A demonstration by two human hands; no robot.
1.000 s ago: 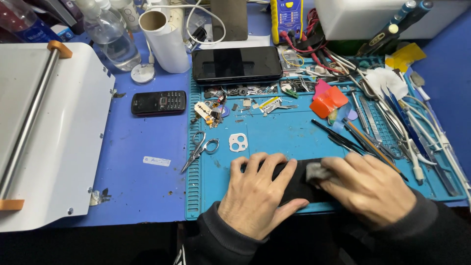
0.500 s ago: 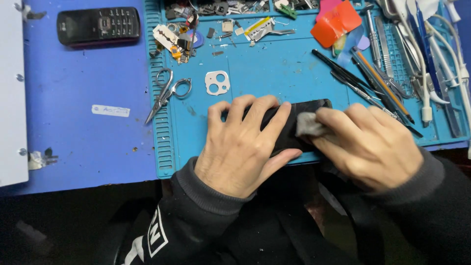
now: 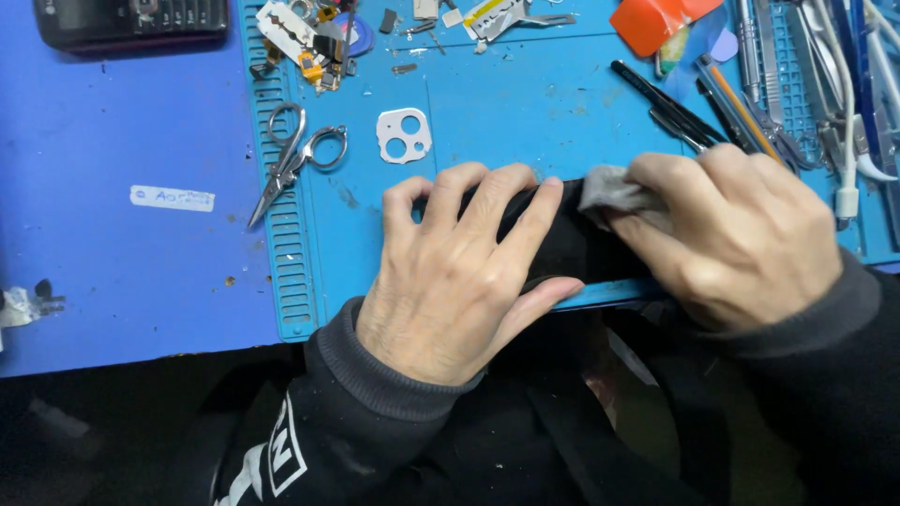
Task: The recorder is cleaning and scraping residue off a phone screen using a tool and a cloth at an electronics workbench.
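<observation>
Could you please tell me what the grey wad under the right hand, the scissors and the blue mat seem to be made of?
Wad: probably soft cloth, matte and crumpled under the right hand.
Scissors: metal, judging by the shiny silver blades and loops.
Mat: likely rubber or silicone, matte blue with moulded ridges along its edge, scuffed and stained.
</observation>
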